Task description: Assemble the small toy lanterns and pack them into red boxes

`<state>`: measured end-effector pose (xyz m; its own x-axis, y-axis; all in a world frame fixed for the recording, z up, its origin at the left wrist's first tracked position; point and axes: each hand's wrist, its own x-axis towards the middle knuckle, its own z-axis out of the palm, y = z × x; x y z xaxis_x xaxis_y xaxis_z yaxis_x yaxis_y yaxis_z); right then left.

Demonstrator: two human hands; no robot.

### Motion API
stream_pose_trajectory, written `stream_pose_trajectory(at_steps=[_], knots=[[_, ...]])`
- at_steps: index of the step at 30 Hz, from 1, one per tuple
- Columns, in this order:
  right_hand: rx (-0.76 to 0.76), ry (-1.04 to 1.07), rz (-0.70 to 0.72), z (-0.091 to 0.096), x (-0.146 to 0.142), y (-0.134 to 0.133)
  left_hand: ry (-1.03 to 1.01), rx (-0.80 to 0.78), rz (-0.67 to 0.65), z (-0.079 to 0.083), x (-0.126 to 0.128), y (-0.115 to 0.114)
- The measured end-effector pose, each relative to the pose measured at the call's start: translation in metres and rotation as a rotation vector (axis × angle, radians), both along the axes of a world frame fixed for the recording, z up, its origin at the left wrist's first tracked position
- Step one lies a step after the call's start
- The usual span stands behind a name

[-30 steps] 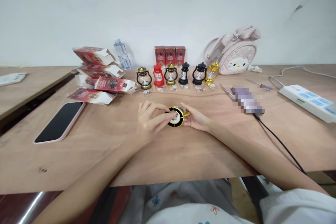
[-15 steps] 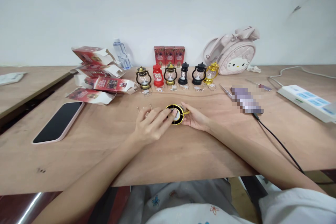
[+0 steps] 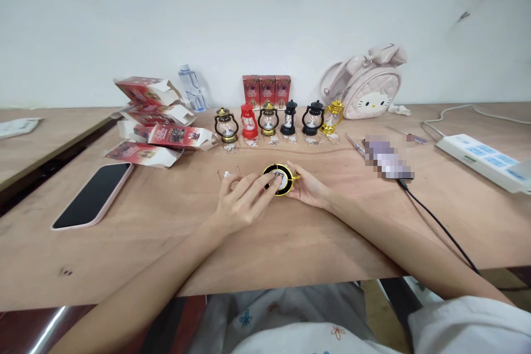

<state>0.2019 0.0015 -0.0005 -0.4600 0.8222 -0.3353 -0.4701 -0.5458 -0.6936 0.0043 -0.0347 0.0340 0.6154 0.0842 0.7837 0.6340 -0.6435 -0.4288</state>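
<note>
My right hand (image 3: pixel 309 187) holds a small gold-trimmed lantern (image 3: pixel 286 187) on its side, its round black base turned toward me. The base has a gold rim and a pale disc in the middle. Over that disc, the thumb and fingertips of my left hand (image 3: pixel 240 202) are drawn together at a small greyish spot; what they pinch, if anything, is too small to make out. Some thin metal pieces (image 3: pixel 226 174) lie just beyond my left hand. Behind stands a row of several small lanterns, among them a red lantern (image 3: pixel 249 121) and a gold lantern (image 3: pixel 332 117).
Opened red boxes (image 3: pixel 155 135) are heaped at the left, near a phone (image 3: pixel 93 194) and a water bottle (image 3: pixel 193 88). Three red boxes (image 3: pixel 267 91) stand by the wall. A pink bag (image 3: pixel 375 94), a screwdriver (image 3: pixel 354 145) and a power strip (image 3: pixel 487 157) are at the right.
My left fingertips have shifted slightly on the lantern's base, and a small greyish spot now shows by them. My right hand keeps its hold on the lantern.
</note>
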Motion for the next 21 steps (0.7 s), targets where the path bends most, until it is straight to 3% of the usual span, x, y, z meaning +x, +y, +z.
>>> stream_pose_trajectory(at_steps=[6, 14, 18, 21], knots=[[0.015, 0.040, 0.041, 0.000, 0.000, 0.001, -0.001, -0.076, 0.053, -0.004, 0.002, 0.001], [0.011, 0.042, 0.009, 0.001, 0.000, 0.000, -0.044, -0.007, 0.057, -0.006, 0.006, -0.002], [0.016, 0.048, 0.001, 0.001, 0.000, 0.000, -0.049, -0.157, 0.066, -0.006, -0.001, 0.003], [0.013, 0.057, 0.001, 0.001, 0.000, 0.000, -0.209, -0.305, 0.145, -0.002, -0.016, 0.016]])
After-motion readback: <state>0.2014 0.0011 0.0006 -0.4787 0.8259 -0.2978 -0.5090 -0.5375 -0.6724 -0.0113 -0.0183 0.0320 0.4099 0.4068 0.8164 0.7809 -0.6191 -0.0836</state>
